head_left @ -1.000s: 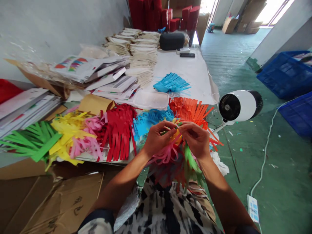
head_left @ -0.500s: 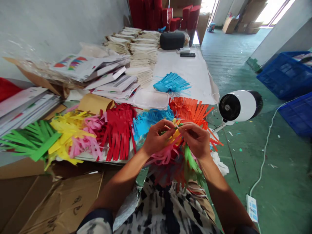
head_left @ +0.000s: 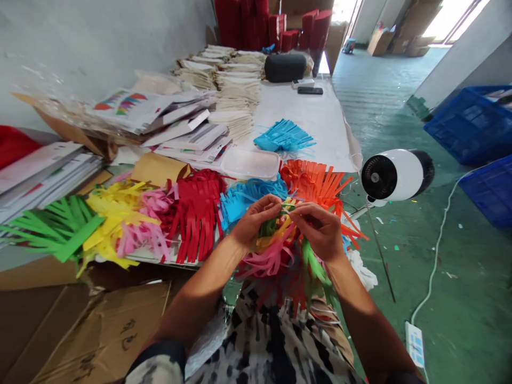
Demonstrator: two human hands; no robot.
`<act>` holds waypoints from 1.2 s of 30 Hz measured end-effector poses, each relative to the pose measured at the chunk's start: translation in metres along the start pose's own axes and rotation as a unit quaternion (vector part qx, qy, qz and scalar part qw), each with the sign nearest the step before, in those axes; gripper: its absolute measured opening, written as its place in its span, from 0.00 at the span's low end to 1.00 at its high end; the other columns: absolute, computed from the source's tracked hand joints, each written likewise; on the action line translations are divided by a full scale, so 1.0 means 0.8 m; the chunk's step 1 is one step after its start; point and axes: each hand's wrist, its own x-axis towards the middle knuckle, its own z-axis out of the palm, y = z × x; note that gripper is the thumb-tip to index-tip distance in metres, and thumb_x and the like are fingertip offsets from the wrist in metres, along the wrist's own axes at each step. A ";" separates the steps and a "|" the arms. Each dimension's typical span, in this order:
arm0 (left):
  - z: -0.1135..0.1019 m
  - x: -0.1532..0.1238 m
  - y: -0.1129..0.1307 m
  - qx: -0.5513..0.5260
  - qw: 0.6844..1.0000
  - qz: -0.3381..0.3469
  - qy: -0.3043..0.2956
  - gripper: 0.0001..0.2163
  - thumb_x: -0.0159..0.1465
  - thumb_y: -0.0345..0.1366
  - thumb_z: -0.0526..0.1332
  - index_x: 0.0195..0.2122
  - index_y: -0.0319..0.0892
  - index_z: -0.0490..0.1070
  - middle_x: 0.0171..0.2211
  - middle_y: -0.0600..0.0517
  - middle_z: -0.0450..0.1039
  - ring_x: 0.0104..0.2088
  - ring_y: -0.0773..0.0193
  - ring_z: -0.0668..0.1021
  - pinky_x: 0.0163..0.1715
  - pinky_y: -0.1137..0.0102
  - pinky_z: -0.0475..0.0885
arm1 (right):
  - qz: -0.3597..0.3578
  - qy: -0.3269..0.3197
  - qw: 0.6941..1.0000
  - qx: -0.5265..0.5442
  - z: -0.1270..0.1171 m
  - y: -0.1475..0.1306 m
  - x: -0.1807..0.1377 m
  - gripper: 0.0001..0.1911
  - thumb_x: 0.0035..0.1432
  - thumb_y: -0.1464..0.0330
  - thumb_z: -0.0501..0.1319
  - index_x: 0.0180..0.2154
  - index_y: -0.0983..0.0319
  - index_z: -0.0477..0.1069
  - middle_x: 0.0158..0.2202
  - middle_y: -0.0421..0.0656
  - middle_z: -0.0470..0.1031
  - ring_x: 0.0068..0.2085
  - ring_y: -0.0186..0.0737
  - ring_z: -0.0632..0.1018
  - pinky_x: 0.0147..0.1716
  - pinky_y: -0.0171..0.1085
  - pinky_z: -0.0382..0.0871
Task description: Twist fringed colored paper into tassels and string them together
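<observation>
Both hands meet in front of me over my lap. My left hand (head_left: 256, 221) is closed round the top of a bundle of coloured fringed paper strips (head_left: 280, 261); pink, green, yellow and orange strips hang down from it. My right hand (head_left: 320, 226) pinches the same bundle at its top with thumb and fingers. Just beyond the hands, on the table edge, lie an orange fringe pile (head_left: 316, 184) and a blue fringe pile (head_left: 248, 194).
Red (head_left: 198, 213), pink, yellow (head_left: 112, 213) and green (head_left: 52, 229) fringe piles line the table front. A clear plastic box (head_left: 250, 162), printed paper stacks, another blue fringe (head_left: 284, 137) and a phone lie behind. A white fan (head_left: 394, 173) stands right; blue crates, cardboard below left.
My left hand has curled more tightly over the bundle's top and shifted slightly right. The right hand keeps its pinch. The view has tilted a little.
</observation>
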 end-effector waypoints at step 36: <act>-0.006 0.003 -0.014 0.235 0.960 0.148 0.041 0.15 0.61 0.46 0.75 0.42 0.43 0.79 0.36 0.52 0.77 0.35 0.67 0.77 0.37 0.72 0.71 | 0.036 0.023 0.998 -0.039 0.003 0.006 -0.002 0.13 0.64 0.58 0.69 0.32 0.60 0.79 0.42 0.47 0.79 0.39 0.40 0.80 0.34 0.37 0.75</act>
